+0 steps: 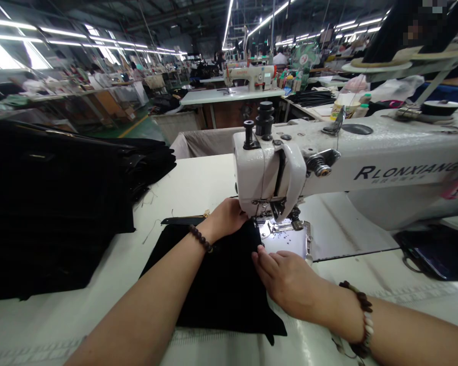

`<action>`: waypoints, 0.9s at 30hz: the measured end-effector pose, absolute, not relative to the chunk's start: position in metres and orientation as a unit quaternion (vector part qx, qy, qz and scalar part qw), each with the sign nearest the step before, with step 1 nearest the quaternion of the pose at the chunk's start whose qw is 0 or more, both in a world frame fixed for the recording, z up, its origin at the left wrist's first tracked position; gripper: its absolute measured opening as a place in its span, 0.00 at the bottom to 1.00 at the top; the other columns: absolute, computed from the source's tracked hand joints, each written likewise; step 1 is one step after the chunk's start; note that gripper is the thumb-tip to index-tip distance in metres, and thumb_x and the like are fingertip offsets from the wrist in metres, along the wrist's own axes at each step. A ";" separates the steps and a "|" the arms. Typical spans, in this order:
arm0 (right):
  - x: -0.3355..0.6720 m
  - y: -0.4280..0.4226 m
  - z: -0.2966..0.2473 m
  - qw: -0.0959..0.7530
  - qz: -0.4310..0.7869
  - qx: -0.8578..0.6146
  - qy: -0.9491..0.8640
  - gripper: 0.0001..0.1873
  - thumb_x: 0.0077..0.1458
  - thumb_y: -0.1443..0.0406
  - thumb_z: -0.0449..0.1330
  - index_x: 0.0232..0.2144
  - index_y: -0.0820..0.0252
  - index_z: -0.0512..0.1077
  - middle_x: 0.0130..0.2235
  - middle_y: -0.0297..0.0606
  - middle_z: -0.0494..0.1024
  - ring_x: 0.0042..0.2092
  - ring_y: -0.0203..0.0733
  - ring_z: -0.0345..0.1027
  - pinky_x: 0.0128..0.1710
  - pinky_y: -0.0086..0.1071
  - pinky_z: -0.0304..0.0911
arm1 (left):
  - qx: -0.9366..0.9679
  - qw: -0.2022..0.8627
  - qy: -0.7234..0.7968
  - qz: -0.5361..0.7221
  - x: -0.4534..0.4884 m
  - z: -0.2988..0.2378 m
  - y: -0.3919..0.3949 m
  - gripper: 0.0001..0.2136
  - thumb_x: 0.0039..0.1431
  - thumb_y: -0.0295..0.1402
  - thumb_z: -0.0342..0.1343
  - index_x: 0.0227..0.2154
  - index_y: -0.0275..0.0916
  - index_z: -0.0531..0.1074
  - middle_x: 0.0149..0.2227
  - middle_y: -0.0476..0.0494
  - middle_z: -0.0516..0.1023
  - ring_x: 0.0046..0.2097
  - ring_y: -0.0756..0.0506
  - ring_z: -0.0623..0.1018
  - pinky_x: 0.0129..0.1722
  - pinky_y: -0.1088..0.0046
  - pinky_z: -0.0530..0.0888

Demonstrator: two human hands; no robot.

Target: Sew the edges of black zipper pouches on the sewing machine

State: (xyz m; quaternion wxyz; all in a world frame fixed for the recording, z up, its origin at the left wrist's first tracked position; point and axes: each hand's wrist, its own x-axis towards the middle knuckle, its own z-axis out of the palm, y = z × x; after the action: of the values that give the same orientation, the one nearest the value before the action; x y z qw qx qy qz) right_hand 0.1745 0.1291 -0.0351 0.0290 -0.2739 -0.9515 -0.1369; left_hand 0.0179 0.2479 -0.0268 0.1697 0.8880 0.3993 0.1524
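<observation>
Right hand (286, 279): flat, fingers together, pressing the fabric's right edge beside the needle plate (288, 243).
Black fabric (213, 290): spread on the white table (198, 178), between both hands.
Left hand (226, 218): resting on its far end; fingertips hidden, grip unclear.
Sewing machine (366, 152): just behind.
Black pile (61, 193): far left.

Head cam, fwd-down, close over sewing machine (275, 173).
</observation>
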 end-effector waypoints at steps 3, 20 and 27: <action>0.174 0.129 -0.034 0.025 -0.143 -0.276 -0.950 0.23 0.46 0.75 0.48 0.45 0.80 0.68 0.42 0.64 0.73 0.33 0.46 0.70 0.27 0.34 0.65 | 0.892 0.162 0.398 0.142 0.018 -0.028 0.249 0.09 0.52 0.22 0.51 0.34 0.35 0.74 0.39 0.40 0.78 0.43 0.41 0.76 0.45 0.68 0.71; 0.176 0.125 -0.036 0.040 -0.132 -0.287 -0.948 0.23 0.48 0.76 0.46 0.46 0.79 0.68 0.42 0.63 0.72 0.33 0.45 0.69 0.27 0.35 0.64 | 0.898 0.153 0.398 0.112 0.019 -0.028 0.250 0.09 0.53 0.25 0.52 0.37 0.35 0.74 0.41 0.40 0.77 0.46 0.41 0.75 0.47 0.67 0.70; 0.177 0.126 -0.035 0.040 -0.143 -0.280 -0.948 0.22 0.47 0.75 0.48 0.45 0.78 0.68 0.41 0.62 0.73 0.32 0.45 0.69 0.27 0.35 0.64 | 0.902 0.129 0.399 0.103 0.019 -0.025 0.246 0.09 0.52 0.23 0.51 0.34 0.35 0.74 0.39 0.39 0.78 0.43 0.40 0.76 0.45 0.67 0.71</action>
State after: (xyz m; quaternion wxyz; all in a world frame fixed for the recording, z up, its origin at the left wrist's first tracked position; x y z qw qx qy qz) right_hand 0.1773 0.1260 -0.0351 0.0400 -0.2798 -0.9485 -0.1433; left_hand 0.0187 0.2465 -0.0247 0.1292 0.9020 0.3990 0.1029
